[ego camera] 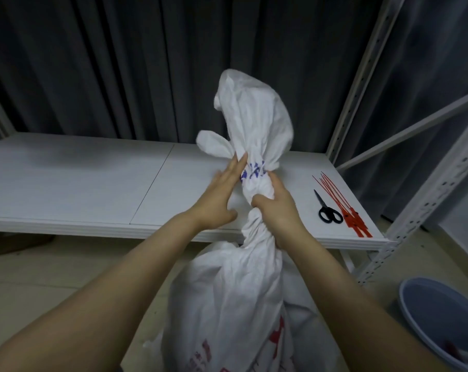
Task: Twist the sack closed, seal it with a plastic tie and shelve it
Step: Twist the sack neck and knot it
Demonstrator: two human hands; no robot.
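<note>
A white woven sack with red and blue print stands on the floor in front of the shelf. Its neck is twisted into a rope and its loose top flares upward. My right hand is clenched around the twisted neck. My left hand lies flat against the neck's left side, fingers stretched out and apart. A bundle of red plastic ties lies on the white shelf board at the right, apart from both hands.
Black-handled scissors lie just left of the ties. Perforated metal uprights frame the shelf on the right. A blue plastic basin sits on the floor at the lower right. Dark curtains hang behind the shelf.
</note>
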